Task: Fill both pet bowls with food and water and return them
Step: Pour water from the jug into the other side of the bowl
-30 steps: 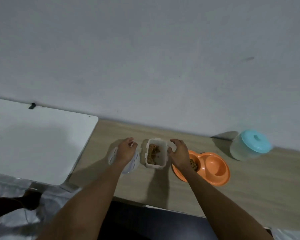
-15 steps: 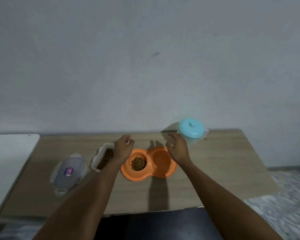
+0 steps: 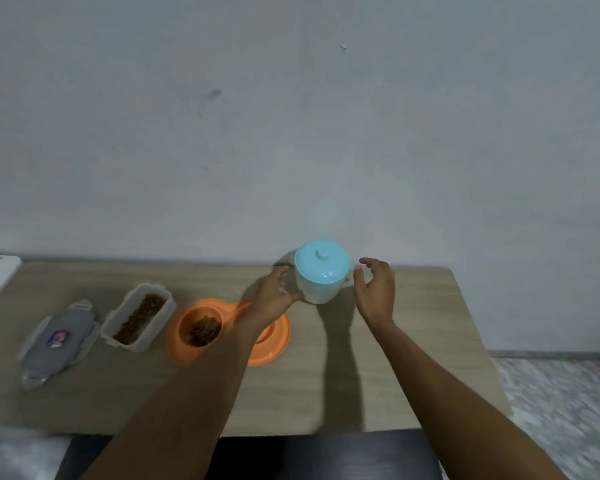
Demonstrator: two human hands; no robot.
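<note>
water jug (image 3: 321, 271) with blue lid stands at 12 o'clock on the worktop (image 3: 413, 341). left hand (image 3: 274, 299) spread, fingertips touching its lower left side. right hand (image 3: 376, 289) spread, just beside the jug, not touching. orange double bowl (image 3: 184, 334) at 9 o'clock of the jug, left well holding kibble; right well partly hidden.

Left hand (image 3: 273, 299) and right hand (image 3: 377, 289) both extended forward, fingers spread, curled inward, palms facing.

right of jug (image 3: 321, 273): bare table (image 3: 413, 358) | left: orange bowl (image 3: 229, 330)
</note>
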